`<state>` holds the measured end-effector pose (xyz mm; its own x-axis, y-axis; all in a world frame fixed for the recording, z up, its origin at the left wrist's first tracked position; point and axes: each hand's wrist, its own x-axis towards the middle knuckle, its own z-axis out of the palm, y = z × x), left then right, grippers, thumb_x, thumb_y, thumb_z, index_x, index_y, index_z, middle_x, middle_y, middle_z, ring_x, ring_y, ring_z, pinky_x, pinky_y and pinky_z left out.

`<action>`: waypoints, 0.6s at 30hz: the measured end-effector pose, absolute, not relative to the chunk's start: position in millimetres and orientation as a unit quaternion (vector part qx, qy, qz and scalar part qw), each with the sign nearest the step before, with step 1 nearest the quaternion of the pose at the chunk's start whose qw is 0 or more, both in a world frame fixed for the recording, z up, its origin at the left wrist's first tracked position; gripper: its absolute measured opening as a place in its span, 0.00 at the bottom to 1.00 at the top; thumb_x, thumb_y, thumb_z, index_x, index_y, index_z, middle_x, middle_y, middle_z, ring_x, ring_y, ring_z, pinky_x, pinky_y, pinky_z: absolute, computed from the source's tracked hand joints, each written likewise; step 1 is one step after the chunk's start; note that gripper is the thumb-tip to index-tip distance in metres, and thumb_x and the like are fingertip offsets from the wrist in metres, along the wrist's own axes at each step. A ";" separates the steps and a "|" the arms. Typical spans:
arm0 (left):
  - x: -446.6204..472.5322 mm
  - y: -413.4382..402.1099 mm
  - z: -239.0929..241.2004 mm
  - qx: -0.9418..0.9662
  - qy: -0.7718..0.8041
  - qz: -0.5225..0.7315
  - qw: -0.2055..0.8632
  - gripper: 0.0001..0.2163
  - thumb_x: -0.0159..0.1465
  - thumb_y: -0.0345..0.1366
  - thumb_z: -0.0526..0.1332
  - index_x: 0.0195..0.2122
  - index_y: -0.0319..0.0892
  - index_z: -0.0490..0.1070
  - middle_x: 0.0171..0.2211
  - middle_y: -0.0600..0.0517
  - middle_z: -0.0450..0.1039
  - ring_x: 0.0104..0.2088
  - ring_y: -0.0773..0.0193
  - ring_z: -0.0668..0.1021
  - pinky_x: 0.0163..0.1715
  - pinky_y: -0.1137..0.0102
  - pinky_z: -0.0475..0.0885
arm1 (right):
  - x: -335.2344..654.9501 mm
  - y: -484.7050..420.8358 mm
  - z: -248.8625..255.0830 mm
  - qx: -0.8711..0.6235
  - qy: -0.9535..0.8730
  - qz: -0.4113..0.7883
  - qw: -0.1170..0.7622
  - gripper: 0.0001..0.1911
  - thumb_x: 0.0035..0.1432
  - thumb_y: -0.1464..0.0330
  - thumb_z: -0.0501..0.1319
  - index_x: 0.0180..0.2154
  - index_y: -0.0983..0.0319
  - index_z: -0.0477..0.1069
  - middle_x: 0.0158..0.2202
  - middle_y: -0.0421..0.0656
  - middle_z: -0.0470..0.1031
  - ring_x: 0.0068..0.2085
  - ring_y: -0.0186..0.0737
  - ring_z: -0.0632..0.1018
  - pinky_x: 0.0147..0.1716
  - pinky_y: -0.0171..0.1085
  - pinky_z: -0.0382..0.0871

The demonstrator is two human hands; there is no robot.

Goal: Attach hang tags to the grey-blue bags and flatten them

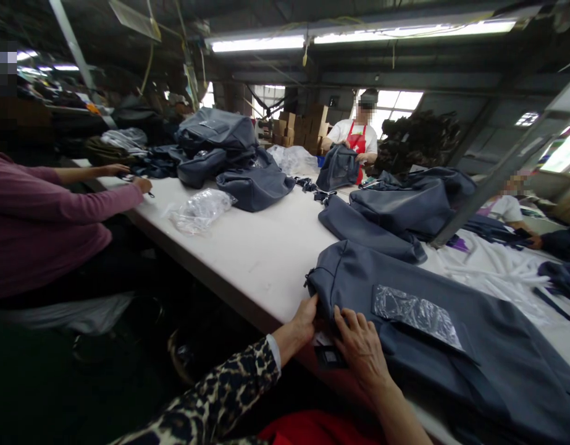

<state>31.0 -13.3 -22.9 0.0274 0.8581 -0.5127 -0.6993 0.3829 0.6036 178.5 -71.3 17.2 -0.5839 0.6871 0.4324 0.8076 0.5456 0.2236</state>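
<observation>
A large dark blue-grey bag (340, 278) lies along the table's near edge, its end towards me. My left hand (304, 320) is closed on the lower corner of that end, with its fingertips hidden behind the material. Just to the right, my right hand (362, 346) has its fingers bent over the bag's edge and gripping it, the thumb out of sight. Between the hands hangs a small black tag (330, 356) below the bag's edge. A plastic-covered patch (417, 314) sits on the bag's upper face. A zip end (307, 277) shows at its far left corner.
More blue-grey bags (400, 201) lie beyond mine, and others are piled (217, 139) farther left. A clear plastic bundle (201, 210) rests on the white table (247, 247). A slanted metal post (488, 170) rises at right. Co-workers stand left, opposite and right.
</observation>
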 end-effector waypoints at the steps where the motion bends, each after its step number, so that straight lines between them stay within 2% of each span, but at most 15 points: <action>1: 30.1 -11.5 -24.6 0.093 0.440 0.546 0.707 0.13 0.63 0.43 0.63 0.36 0.35 0.75 0.26 0.47 0.77 0.22 0.63 0.75 0.26 0.69 0.72 | 177.5 -72.2 15.1 -0.434 -0.862 -0.218 0.143 0.27 0.60 0.72 0.61 0.61 0.63 0.62 0.50 0.50 0.73 0.43 0.49 0.71 0.38 0.46 0.66; 6: 24.0 -8.6 -25.2 0.111 0.463 0.543 0.691 0.17 0.63 0.48 0.63 0.36 0.36 0.74 0.26 0.48 0.76 0.22 0.64 0.75 0.26 0.68 0.73 | 173.4 -74.1 11.4 -0.432 -0.856 -0.253 0.130 0.25 0.59 0.80 0.55 0.58 0.63 0.65 0.47 0.50 0.74 0.42 0.48 0.71 0.36 0.46 0.65; 9: 13.2 -15.6 -16.4 0.139 0.455 0.522 0.708 0.27 0.62 0.59 0.59 0.38 0.35 0.75 0.29 0.43 0.78 0.25 0.58 0.78 0.27 0.64 0.75 | 170.8 -74.9 9.8 -0.430 -0.858 -0.247 0.135 0.25 0.59 0.81 0.54 0.57 0.63 0.66 0.46 0.50 0.74 0.41 0.48 0.70 0.36 0.46 0.65; 11: 5.4 -21.2 -10.4 0.168 0.447 0.510 0.715 0.31 0.61 0.62 0.57 0.40 0.34 0.76 0.31 0.40 0.78 0.28 0.53 0.80 0.27 0.60 0.77 | 168.3 -75.8 7.9 -0.431 -0.858 -0.240 0.143 0.25 0.59 0.81 0.54 0.57 0.63 0.66 0.45 0.50 0.74 0.40 0.48 0.70 0.36 0.46 0.65; 13: 0.7 -23.9 -6.9 0.199 0.448 0.513 0.705 0.28 0.59 0.57 0.64 0.42 0.33 0.76 0.32 0.40 0.79 0.28 0.52 0.80 0.27 0.60 0.77 | 165.9 -76.6 6.5 -0.430 -0.860 -0.231 0.149 0.24 0.59 0.81 0.54 0.57 0.63 0.66 0.45 0.50 0.74 0.40 0.48 0.70 0.35 0.46 0.64; 15: 0.1 -22.0 -6.4 0.220 0.456 0.534 0.677 0.22 0.56 0.47 0.70 0.43 0.33 0.76 0.32 0.41 0.79 0.26 0.56 0.80 0.28 0.63 0.77 | 165.4 -76.6 6.4 -0.431 -0.861 -0.220 0.156 0.24 0.60 0.81 0.54 0.56 0.64 0.66 0.44 0.50 0.74 0.40 0.48 0.70 0.35 0.46 0.64; 18: 3.2 -13.9 -8.6 0.231 0.464 0.569 0.638 0.16 0.55 0.36 0.71 0.43 0.33 0.76 0.33 0.43 0.80 0.28 0.61 0.80 0.32 0.68 0.77 | 170.2 -76.1 7.9 -0.440 -0.856 -0.213 0.169 0.23 0.61 0.81 0.53 0.57 0.66 0.66 0.46 0.52 0.74 0.41 0.49 0.70 0.37 0.47 0.64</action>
<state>3.2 -13.9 -8.6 -0.0795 0.9410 -0.3289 -0.5113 0.2448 0.8238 170.2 -76.1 7.9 -0.5565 0.6810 0.4760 0.8247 0.5225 0.2166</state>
